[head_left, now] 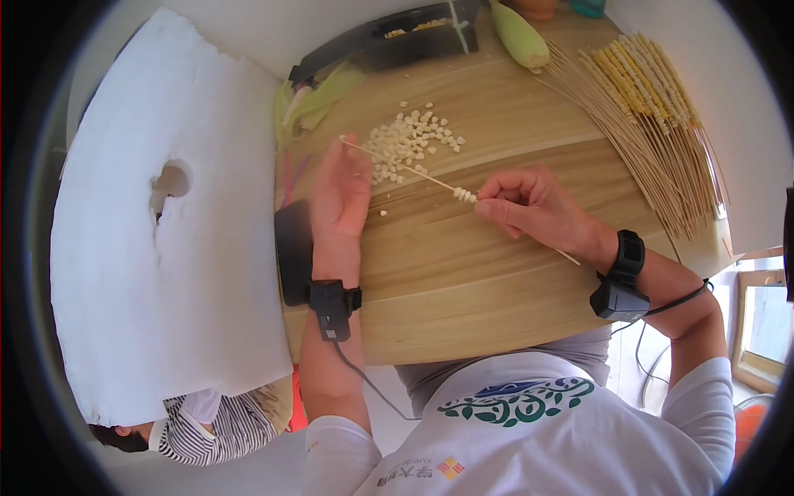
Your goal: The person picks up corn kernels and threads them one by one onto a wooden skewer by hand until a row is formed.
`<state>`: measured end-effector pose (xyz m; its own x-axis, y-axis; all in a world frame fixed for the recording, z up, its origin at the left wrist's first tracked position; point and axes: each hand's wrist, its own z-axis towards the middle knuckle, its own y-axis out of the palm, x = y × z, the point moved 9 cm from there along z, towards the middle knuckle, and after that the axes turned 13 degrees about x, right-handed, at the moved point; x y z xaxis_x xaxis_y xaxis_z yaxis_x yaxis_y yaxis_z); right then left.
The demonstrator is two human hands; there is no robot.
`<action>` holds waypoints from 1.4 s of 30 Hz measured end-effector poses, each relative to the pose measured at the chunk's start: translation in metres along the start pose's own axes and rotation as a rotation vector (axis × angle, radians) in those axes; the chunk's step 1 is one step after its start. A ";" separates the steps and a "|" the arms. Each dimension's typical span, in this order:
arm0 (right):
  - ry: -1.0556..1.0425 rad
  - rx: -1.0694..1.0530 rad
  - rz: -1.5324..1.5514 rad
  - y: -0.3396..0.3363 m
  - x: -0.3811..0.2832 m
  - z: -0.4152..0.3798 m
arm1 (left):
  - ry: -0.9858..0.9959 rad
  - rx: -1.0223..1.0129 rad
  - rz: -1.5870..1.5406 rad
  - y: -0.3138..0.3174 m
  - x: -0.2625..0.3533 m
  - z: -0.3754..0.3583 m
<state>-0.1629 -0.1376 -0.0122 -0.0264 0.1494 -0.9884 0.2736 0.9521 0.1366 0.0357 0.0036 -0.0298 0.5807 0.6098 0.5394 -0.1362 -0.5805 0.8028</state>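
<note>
A thin wooden skewer [430, 177] lies slanted just above the tabletop [463, 273], a few corn kernels [466, 195] threaded on it. The right hand [529, 205] pinches it beside those kernels. The left hand [341, 192], fingers loose, touches its far tip beside the loose kernel pile [411, 140]. Finished skewers [653, 116] lie well apart at right.

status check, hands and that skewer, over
Right hand pinches thin bamboo skewer carrying a few white corn kernels. Left hand at loose white kernel pile, near skewer tip. Nothing in the way.
</note>
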 end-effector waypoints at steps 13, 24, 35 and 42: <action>-0.009 -0.004 -0.012 0.001 -0.001 0.000 | 0.029 0.010 -0.039 0.004 0.000 -0.003; -0.005 -0.005 -0.023 0.003 0.002 -0.002 | 0.096 -0.008 0.008 0.010 0.004 -0.005; -0.033 -0.001 -0.015 0.004 0.000 -0.004 | 0.247 -0.014 0.179 0.007 0.021 -0.003; -0.029 -0.009 -0.025 0.004 -0.003 -0.005 | 0.287 -0.025 0.259 0.010 0.021 -0.005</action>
<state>-0.1668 -0.1326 -0.0080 -0.0056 0.1178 -0.9930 0.2645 0.9578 0.1121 0.0428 0.0134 -0.0090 0.2768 0.5732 0.7712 -0.2706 -0.7236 0.6350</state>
